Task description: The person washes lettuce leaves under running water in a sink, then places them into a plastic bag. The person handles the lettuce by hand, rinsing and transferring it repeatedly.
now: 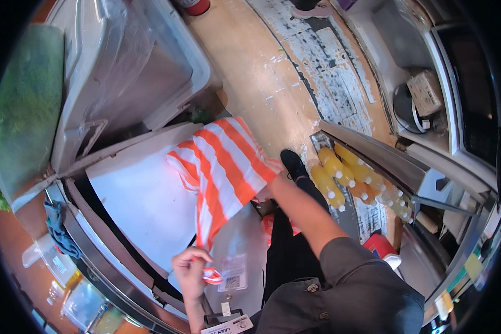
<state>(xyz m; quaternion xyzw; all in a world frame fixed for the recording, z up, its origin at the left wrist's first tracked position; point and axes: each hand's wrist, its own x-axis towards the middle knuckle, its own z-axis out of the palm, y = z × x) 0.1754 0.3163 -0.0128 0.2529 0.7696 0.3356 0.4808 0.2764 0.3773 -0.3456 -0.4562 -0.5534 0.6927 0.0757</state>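
Note:
An orange-and-white striped plastic bag [229,163] is spread out in front of me, over a white surface. My left hand [192,267] pinches a gathered, twisted end of the bag at its lower side. My right arm reaches to the bag's right edge, and most of my right hand [265,193] is hidden at or under the plastic, so its grip does not show. Another bit of orange-and-white plastic [268,229] lies beside my leg.
A large grey plastic bin [208,79] stands at the upper left. Bottles of yellow and orange liquid [332,167] stand on the floor at right, beside a metal-edged counter [375,158]. A blue-grey cloth [58,229] hangs on a rail at left. Another person's shoe [313,11] shows at the top.

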